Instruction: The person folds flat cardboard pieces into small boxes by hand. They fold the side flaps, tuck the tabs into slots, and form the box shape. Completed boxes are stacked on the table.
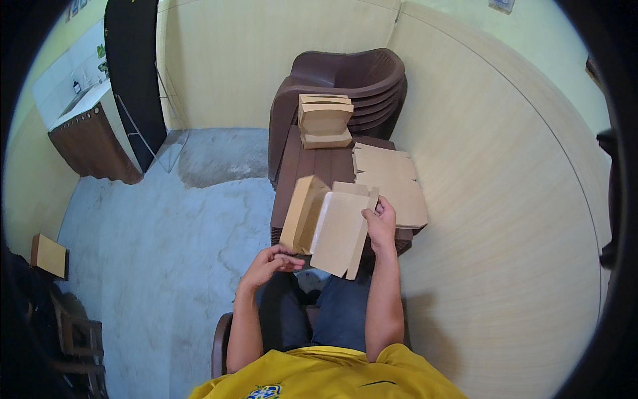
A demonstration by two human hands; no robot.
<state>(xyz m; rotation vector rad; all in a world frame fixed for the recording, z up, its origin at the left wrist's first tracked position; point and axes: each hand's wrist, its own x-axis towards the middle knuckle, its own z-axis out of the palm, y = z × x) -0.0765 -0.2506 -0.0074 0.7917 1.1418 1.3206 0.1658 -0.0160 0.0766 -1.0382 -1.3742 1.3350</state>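
Observation:
A brown cardboard box (302, 216), partly folded, is held tilted over my lap. Its left part has raised walls, while the lid panel (340, 229) lies opened out to the right with narrow side flaps. My right hand (381, 219) pinches the lid's right edge flap between thumb and fingers. At the box's near left corner is my left hand (271, 266), its fingers stretched out and apart; the fingertips seem to touch the corner. Just beyond lies a stack of flat cardboard blanks (392, 179). Farther off stand folded boxes (325, 123), one against another.
Stacked brown plastic chairs (352, 70) bear the cardboard, their seat (286, 156) serving as a surface. A pale panel wall (505, 219) runs close along the right. To the left are a curtained sink counter (93, 143), another carton (50, 256) and dark wooden furniture (83, 339).

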